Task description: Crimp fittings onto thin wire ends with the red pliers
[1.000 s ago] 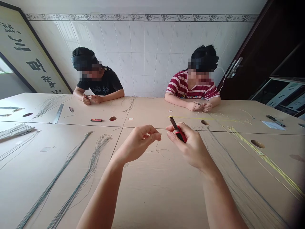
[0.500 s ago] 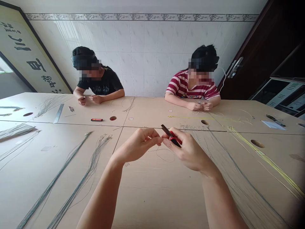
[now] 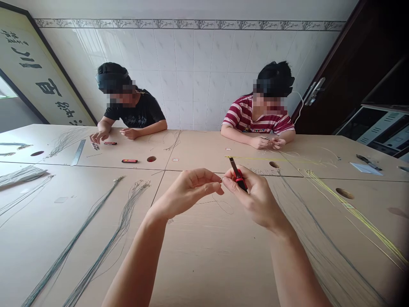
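Our left hand [image 3: 198,187] reaches in with fingers curled, its grip pinched around one end of a thin cord [image 3: 220,204]. Our right hand [image 3: 251,192] faces it, its grip closed around a red-and-black tool [image 3: 239,175] that tilts up, fingertips near our left. The cord loops on the pale tabletop [image 3: 191,256], between grey bundles [image 3: 108,238] and yellow strands [image 3: 354,209]. Two people sit opposite, before a tiled wall [image 3: 201,81].

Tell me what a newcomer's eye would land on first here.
Probably the red-and-black tool in the right hand, raised near the centre beside the left hand. Next, the bright yellow strands slanting across the table's right side, then the striped red shirt of the person seated opposite.
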The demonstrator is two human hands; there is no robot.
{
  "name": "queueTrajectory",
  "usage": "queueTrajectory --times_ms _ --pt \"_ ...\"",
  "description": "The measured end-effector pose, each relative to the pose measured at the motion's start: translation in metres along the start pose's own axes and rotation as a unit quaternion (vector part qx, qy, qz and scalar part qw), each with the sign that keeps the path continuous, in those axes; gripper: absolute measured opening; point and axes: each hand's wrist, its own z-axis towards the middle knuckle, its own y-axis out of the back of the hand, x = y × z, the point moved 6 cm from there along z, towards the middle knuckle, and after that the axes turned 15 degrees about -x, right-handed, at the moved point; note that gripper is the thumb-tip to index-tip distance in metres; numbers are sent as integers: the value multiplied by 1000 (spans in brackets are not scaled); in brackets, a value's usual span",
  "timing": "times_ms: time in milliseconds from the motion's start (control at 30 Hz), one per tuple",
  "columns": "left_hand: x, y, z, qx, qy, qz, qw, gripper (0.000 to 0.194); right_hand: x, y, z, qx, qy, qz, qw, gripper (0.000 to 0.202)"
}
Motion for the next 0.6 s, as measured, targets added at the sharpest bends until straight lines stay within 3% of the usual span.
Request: queueTrajectory --times_ms 233,600 --pt "5 1 2 -41 8 0 999 16 0 1 -1 -10 -1 15 1000 21" --pt "2 5 1 -62 -1 23 998 12 -1 -5 -1 25 13 22 999 17"
